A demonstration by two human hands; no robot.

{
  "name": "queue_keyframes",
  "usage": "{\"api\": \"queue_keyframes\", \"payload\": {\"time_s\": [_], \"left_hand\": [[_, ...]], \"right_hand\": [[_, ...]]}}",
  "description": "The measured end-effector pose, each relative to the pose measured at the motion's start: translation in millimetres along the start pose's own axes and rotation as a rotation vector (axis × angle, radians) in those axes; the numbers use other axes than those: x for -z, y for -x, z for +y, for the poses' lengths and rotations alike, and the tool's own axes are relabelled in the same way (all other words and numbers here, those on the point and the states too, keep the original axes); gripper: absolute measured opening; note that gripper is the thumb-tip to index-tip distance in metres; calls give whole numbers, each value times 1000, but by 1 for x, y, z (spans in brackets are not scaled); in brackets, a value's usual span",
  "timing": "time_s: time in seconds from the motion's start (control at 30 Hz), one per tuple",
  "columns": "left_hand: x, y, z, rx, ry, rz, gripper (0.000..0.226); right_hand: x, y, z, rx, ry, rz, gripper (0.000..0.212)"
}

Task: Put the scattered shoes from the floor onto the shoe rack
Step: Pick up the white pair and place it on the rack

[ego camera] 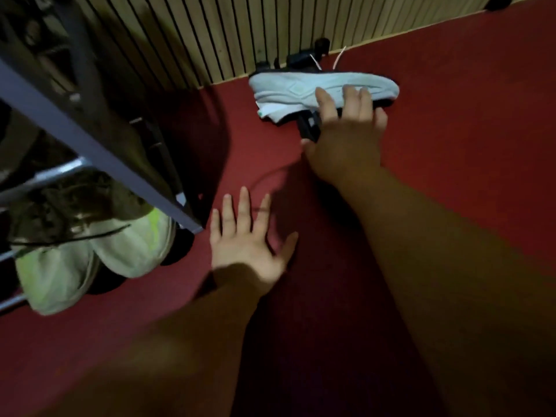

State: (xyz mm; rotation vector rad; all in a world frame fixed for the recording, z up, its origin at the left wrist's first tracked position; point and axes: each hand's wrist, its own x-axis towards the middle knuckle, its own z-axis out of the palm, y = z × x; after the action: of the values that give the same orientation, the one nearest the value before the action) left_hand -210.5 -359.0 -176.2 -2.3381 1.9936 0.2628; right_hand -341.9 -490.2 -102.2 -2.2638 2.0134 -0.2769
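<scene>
A dark sneaker with a pale blue-white sole (288, 87) lies on its side on the red floor, near the slatted wall. My right hand (349, 130) grips it, fingers curled over the sole and the thumb below by the dark upper. White lace ends stick up behind the shoe. My left hand (249, 239) hovers over the floor with fingers spread, holding nothing, just right of the rack's corner foot. The grey metal shoe rack (99, 152) fills the left side. A pair of whitish shoes with yellow-green accents (90, 260) sits on its lowest level.
A wooden slatted wall (210, 34) runs along the back. A second dark shoe (304, 57) lies behind the held sneaker against the wall. A thin dark cord (270, 174) curves over the red carpet (466, 115), which is open to the right.
</scene>
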Motion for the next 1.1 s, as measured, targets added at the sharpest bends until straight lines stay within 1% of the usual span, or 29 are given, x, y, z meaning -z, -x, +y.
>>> {"api": "queue_keyframes", "payload": {"time_s": [0.07, 0.17, 0.3, 0.37, 0.4, 0.53, 0.57, 0.6, 0.63, 0.67, 0.7, 0.77, 0.87, 0.93, 1.03, 1.1], "left_hand": [[0, -1, 1, 17, 17, 7, 85], [-2, 0, 1, -8, 34, 86, 79], [-5, 0, 0, -32, 33, 124, 77], [-6, 0, -1, -39, 26, 127, 77], [-6, 1, -1, -41, 25, 122, 77], [-8, 1, -1, -38, 24, 136, 76], [-8, 1, -1, -40, 26, 135, 76], [-8, 0, -1, -41, 26, 138, 76], [-8, 0, -1, -37, 22, 136, 76], [-8, -1, -1, -33, 19, 130, 76], [-8, -1, -1, -30, 18, 127, 76], [-7, -1, -1, -26, 16, 120, 76], [-8, -1, -1, -26, 15, 107, 77], [-9, -1, -2, -30, 23, 108, 77], [-9, -1, -1, -33, 40, 123, 77], [-8, -1, -1, -35, 42, 129, 77]], "right_hand": [[4, -29, 1, -41, 36, -62, 78], [5, -59, 7, -61, 65, -138, 82], [-4, -78, 10, -21, 103, -220, 81], [-8, -82, 10, -4, 93, -197, 79], [-10, -82, 11, 6, 94, -147, 76], [-23, -83, 24, 73, 211, 139, 44], [-24, -83, 28, 66, 218, 170, 41], [-23, -84, 31, 54, 201, 141, 40], [-20, -86, 32, 50, 196, 63, 40], [-16, -88, 34, 56, 218, -11, 40], [-10, -91, 33, 69, 254, -48, 40], [2, -95, 29, 92, 295, -63, 38], [15, -83, 18, 166, 302, -29, 32], [25, -62, 13, 185, 258, 20, 29], [36, -21, 12, 215, 267, 46, 23], [34, 0, 12, 203, 290, -28, 25]]}}
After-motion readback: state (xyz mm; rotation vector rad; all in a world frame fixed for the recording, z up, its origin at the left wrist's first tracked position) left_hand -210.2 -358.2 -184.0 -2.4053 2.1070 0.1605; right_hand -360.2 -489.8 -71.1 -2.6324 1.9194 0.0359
